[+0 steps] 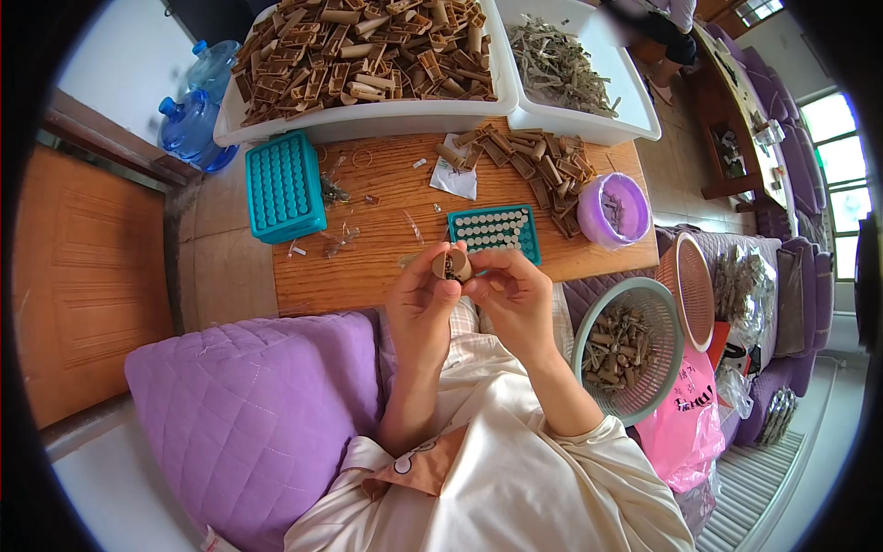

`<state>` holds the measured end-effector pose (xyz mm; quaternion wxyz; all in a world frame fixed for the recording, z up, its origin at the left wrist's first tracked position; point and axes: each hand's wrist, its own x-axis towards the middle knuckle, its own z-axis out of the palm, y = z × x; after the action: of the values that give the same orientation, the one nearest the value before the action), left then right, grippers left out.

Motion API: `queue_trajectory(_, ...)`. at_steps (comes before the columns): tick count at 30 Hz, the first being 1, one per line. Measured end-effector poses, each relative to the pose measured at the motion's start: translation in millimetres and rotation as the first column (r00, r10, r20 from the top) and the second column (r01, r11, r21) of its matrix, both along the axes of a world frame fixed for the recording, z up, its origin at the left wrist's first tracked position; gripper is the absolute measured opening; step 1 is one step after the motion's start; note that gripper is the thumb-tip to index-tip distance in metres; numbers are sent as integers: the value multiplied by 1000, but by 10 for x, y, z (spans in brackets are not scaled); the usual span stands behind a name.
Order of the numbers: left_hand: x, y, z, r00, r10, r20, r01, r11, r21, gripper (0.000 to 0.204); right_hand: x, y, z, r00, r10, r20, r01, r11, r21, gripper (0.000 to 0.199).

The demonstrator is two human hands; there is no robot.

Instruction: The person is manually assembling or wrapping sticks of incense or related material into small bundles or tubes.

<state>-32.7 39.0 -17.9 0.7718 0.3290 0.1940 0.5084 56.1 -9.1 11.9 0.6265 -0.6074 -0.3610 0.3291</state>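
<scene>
My left hand holds a short brown tube upright at its fingertips, its open end toward me. My right hand meets it from the right, thumb and forefinger pinching at the tube's side. Just beyond the hands a teal tray with rows of holes, many filled with pale round ends, lies on the wooden table. A loose heap of brown tubes is spread behind that tray.
A second teal holed tray stands at the left. Two white bins at the back hold brown tubes and grey-green strips. A purple bowl, a grey basket of pieces, a purple cushion, water bottles.
</scene>
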Motion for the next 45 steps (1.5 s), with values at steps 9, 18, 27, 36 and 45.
queue_trajectory(9,10,0,32,996,-48,69,50,999,-22,37,7,-110,50,996,-85,32,83,995,64,20)
queue_trajectory(18,41,-37,-38,993,-122,0,122,992,-9,38,62,-87,48,979,-60,195,69,997,-41,21)
queue_trajectory(27,114,-117,-32,985,42,-169,-4,976,219,43,27,-130,9,827,185,530,-77,973,-219,30)
queue_trajectory(36,96,-101,-87,940,-250,234,258,966,-3,43,-187,-120,-62,814,-9,580,42,998,-44,23)
queue_trajectory(45,119,8,-127,841,-426,333,437,898,45,43,-120,-149,-112,807,-24,590,73,996,-59,21)
